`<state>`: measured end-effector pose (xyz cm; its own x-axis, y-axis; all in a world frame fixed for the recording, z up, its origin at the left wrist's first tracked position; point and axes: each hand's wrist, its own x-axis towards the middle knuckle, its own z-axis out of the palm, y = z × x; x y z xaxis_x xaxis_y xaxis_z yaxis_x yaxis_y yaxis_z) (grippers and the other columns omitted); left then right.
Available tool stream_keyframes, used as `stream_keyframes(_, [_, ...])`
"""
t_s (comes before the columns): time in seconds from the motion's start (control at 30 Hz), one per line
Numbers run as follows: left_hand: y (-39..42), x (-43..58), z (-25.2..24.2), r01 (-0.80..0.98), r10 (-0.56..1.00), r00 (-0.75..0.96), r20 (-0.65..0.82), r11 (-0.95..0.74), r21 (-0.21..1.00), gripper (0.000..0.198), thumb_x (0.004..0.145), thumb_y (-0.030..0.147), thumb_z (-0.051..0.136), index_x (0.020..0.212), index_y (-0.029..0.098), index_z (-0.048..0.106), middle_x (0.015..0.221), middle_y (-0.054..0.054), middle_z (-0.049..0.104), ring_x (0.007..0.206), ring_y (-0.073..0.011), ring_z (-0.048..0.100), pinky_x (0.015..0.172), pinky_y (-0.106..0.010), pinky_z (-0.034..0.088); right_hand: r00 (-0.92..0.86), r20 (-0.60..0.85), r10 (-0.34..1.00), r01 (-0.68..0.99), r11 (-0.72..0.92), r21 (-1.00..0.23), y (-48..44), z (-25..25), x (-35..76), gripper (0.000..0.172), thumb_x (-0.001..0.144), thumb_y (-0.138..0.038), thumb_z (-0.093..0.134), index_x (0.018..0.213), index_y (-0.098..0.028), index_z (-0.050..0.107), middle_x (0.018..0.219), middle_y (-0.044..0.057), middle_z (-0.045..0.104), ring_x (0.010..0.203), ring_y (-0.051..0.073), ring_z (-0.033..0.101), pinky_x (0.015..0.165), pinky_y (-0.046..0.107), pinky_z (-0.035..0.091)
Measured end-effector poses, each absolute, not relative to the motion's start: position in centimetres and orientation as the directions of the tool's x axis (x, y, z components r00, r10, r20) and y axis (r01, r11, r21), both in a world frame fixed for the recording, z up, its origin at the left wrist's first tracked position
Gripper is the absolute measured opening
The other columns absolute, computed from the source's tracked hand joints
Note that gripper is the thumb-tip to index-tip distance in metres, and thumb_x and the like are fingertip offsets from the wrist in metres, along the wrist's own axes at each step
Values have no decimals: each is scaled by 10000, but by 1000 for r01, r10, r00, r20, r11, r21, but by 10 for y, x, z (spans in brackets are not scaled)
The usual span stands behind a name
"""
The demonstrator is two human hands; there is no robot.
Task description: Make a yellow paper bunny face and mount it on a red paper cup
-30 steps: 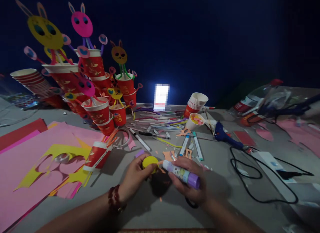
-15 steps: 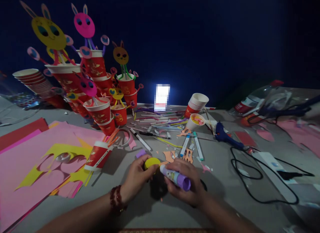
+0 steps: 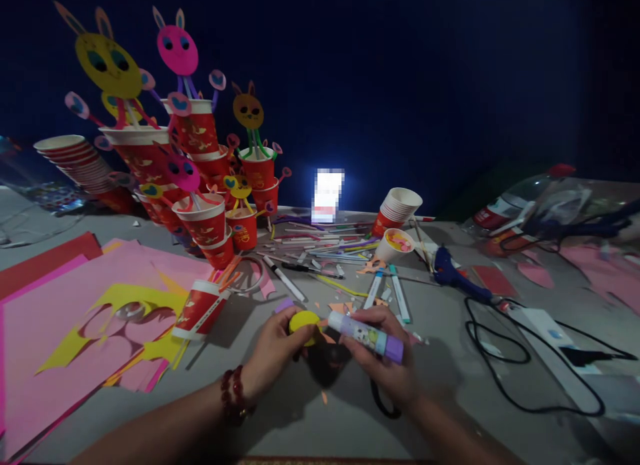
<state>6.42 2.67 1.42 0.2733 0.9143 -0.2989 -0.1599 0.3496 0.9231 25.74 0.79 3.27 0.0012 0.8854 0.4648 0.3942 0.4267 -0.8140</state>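
Pinched between thumb and fingers of my left hand (image 3: 274,353) is a round yellow paper disc (image 3: 303,324). A beaded bracelet (image 3: 233,393) circles that wrist. My right hand (image 3: 387,362) grips a glue stick (image 3: 367,338) with a purple end and a printed wrapper. Its pale end points left toward the disc, with a small gap between them. Orange paper scraps (image 3: 341,308) lie just beyond both hands. A black loop (image 3: 383,400) rests on the table below my right hand.
Red paper cups with paper rabbits (image 3: 203,222) are stacked at the left, behind pink paper sheets (image 3: 45,318). Markers (image 3: 400,295) and sticks lie in the middle. A blue glue gun (image 3: 457,275), its cord and a white power strip (image 3: 550,358) occupy the right.
The glue stick has shifted slightly right and turned more level, its pale end drawing back from the yellow disc. My left hand stays nearly still. The whole view has shifted slightly.
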Motion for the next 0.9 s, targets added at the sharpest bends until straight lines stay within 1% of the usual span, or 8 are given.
stream_keyframes(0.1, [28, 64, 14, -176, 902, 284, -324, 382, 907, 314, 693, 418, 742, 782, 147, 612, 670, -10, 645, 529, -109, 527, 485, -208, 432, -23, 435, 900, 336, 417, -845, 8, 30, 259, 178, 773, -230, 719, 938, -254, 657, 836, 17, 679, 703, 179, 675, 656, 286, 566])
stream_keyframes(0.17, [29, 63, 12, -187, 896, 289, -337, 399, 898, 311, 684, 415, 744, 792, 152, 617, 679, -14, 658, 524, -111, 534, 484, -212, 437, -25, 411, 911, 323, 397, -859, 8, 28, 259, 229, 816, -257, 698, 1041, -269, 663, 855, 22, 709, 715, 187, 687, 727, 325, 574])
stream_keyframes(0.27, [30, 63, 8, -166, 892, 288, -348, 404, 900, 315, 678, 419, 736, 801, 156, 614, 681, -18, 666, 502, -114, 527, 461, -216, 423, -3, 361, 933, 327, 342, -881, 8, 26, 257, 318, 868, -262, 660, 1184, -290, 630, 948, 41, 733, 859, 219, 700, 830, 371, 567])
stream_keyframes(0.37, [30, 63, 7, -130, 895, 305, -326, 378, 917, 293, 680, 403, 726, 778, 153, 609, 670, -20, 658, 532, -127, 544, 489, -223, 429, 37, 301, 953, 252, 283, -925, 11, 26, 252, 312, 890, -257, 634, 1199, -297, 620, 1086, 58, 696, 993, 230, 680, 876, 375, 561])
stream_keyframes(0.5, [29, 65, 5, -114, 908, 305, -286, 333, 936, 247, 692, 371, 715, 745, 160, 599, 649, 1, 626, 570, -126, 540, 546, -224, 422, -54, 172, 984, 13, 173, -985, 12, 22, 245, 435, 845, -271, 683, 1257, -304, 546, 1119, 55, 641, 957, 208, 685, 844, 353, 574])
stream_keyframes(0.57, [27, 65, 3, -118, 920, 282, -271, 314, 942, 237, 685, 357, 718, 737, 164, 590, 653, 14, 603, 582, -123, 529, 558, -222, 411, -89, 130, 988, -32, 127, -991, 11, 20, 243, 467, 825, -267, 699, 1257, -299, 527, 1105, 52, 629, 907, 193, 683, 797, 330, 581])
stream_keyframes(0.73, [24, 66, -1, -97, 936, 263, -234, 266, 959, 199, 730, 331, 696, 750, 170, 581, 709, 15, 589, 635, -131, 523, 610, -228, 415, -87, 164, 983, 88, 171, -981, 9, 18, 239, 434, 818, -239, 677, 1227, -271, 536, 1034, 40, 631, 864, 176, 661, 813, 319, 560])
stream_keyframes(0.9, [22, 67, 0, -51, 945, 266, -192, 213, 976, 213, 764, 360, 677, 729, 182, 566, 672, 33, 527, 622, -131, 473, 582, -221, 371, -65, 193, 979, 167, 201, -965, 10, 20, 238, 425, 801, -217, 671, 1204, -261, 543, 1033, 41, 624, 880, 184, 654, 824, 327, 555])
